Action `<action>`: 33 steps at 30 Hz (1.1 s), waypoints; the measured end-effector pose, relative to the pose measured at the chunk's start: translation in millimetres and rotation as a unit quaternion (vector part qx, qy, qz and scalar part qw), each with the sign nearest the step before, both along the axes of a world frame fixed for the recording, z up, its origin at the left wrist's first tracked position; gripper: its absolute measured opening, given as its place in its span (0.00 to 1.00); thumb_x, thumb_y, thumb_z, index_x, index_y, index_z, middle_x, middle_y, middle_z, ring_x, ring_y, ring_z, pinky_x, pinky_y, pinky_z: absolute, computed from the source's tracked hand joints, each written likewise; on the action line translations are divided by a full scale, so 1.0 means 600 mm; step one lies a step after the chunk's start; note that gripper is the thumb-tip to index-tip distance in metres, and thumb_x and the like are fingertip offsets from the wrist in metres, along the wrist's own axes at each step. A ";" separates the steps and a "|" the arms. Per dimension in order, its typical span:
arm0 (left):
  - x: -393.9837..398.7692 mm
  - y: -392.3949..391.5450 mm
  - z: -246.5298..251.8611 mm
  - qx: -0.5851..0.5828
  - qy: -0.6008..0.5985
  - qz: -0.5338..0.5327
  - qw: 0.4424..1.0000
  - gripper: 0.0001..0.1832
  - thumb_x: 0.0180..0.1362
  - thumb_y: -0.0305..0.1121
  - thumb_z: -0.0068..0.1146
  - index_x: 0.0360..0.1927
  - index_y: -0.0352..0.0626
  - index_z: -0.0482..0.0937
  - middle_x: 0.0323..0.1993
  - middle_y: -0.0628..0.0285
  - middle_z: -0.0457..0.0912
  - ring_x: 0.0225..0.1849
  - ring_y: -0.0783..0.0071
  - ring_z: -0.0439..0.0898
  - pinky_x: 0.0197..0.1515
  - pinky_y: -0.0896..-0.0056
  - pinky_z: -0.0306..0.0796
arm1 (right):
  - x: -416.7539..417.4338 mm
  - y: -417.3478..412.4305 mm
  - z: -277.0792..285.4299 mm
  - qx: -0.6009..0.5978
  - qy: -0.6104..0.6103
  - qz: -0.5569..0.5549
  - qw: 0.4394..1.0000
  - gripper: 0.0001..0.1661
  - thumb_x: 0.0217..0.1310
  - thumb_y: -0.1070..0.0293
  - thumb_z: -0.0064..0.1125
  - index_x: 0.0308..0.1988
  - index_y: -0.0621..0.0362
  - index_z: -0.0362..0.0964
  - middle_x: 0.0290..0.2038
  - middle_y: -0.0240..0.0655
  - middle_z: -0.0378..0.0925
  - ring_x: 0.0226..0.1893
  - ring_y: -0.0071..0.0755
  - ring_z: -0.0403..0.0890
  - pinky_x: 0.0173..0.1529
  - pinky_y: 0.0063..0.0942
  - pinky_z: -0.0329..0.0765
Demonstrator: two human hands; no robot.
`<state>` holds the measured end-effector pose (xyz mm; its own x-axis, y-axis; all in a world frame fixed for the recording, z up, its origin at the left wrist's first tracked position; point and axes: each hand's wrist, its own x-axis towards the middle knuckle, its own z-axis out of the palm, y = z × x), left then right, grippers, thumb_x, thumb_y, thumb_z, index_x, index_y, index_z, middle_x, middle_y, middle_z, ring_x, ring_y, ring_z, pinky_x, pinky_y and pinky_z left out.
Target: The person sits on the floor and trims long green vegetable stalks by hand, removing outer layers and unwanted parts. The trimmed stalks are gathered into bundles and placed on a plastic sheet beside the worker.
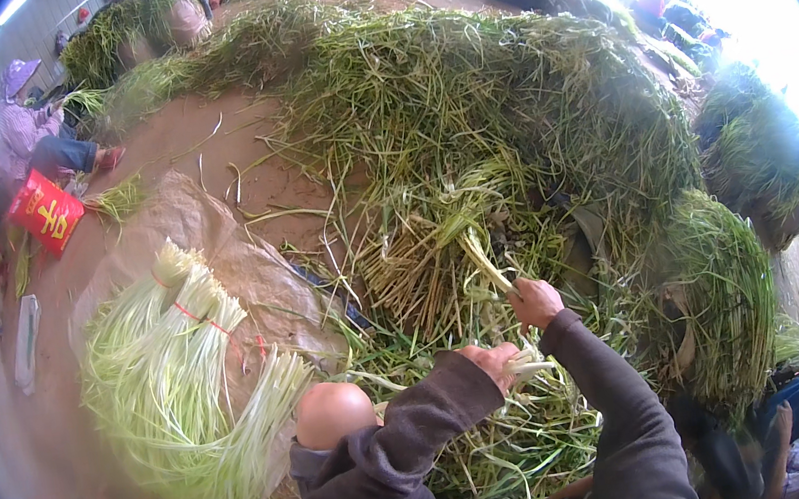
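Observation:
My left hand (494, 366) is closed around several pale stalks (532, 366), whose white ends stick out to its right. Just above and to the right, my right hand (537, 303) grips a bunch of yellowish-green stalks (484, 261) with leafy tops pointing up and away. Loose green leaves and trimmings (516, 446) lie under both hands. Beyond them is a patch of brown dry stalks (411, 278). To the left, pale green peeled stalks (157, 365) lie in bundles, some bound with red ties (200, 319), beside a looser bunch (277, 387).
A long heap of green stalks (454, 91) curves across the far side and right. Brown sheeting (260, 283) lies under the bundles. A red bag (46, 213) stands at the left near a seated person in a hat. My bare knee (334, 413) is beside my left forearm.

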<state>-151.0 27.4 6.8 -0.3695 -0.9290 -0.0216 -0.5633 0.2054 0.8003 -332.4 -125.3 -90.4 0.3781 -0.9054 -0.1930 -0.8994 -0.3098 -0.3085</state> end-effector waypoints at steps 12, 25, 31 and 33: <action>0.007 -0.005 -0.007 -0.061 0.026 0.063 0.996 0.10 0.56 0.35 0.53 0.41 0.47 0.76 0.24 0.51 0.79 0.28 0.50 0.80 0.28 0.55 0.73 | -0.106 0.034 0.185 -0.182 -0.249 0.061 0.949 0.12 0.62 0.73 0.46 0.42 0.67 0.72 0.40 0.42 0.74 0.36 0.36 0.77 0.40 0.30 0.76; 0.012 -0.012 -0.004 -0.084 0.066 0.187 0.976 0.05 0.57 0.30 0.54 0.37 0.44 0.77 0.22 0.58 0.80 0.23 0.62 0.81 0.26 0.66 0.72 | -0.185 0.152 0.283 -0.205 -0.554 -0.175 0.788 0.14 0.69 0.66 0.40 0.44 0.60 0.71 0.25 0.31 0.72 0.23 0.19 0.73 0.23 0.17 0.70; 0.027 -0.023 0.005 -0.241 0.007 0.195 0.951 0.07 0.61 0.33 0.50 0.35 0.43 0.77 0.28 0.64 0.80 0.31 0.60 0.77 0.34 0.62 0.71 | -0.171 0.170 0.144 0.142 -0.283 -0.147 0.937 0.10 0.63 0.71 0.47 0.41 0.63 0.72 0.21 0.34 0.74 0.14 0.25 0.74 0.18 0.26 0.72; 0.028 -0.029 0.008 -0.336 0.029 0.192 0.922 0.07 0.61 0.32 0.50 0.35 0.41 0.77 0.31 0.60 0.80 0.31 0.59 0.77 0.34 0.62 0.71 | -0.164 0.168 0.128 0.016 -0.181 -0.014 0.983 0.10 0.61 0.73 0.47 0.42 0.64 0.71 0.20 0.36 0.74 0.10 0.29 0.74 0.18 0.28 0.73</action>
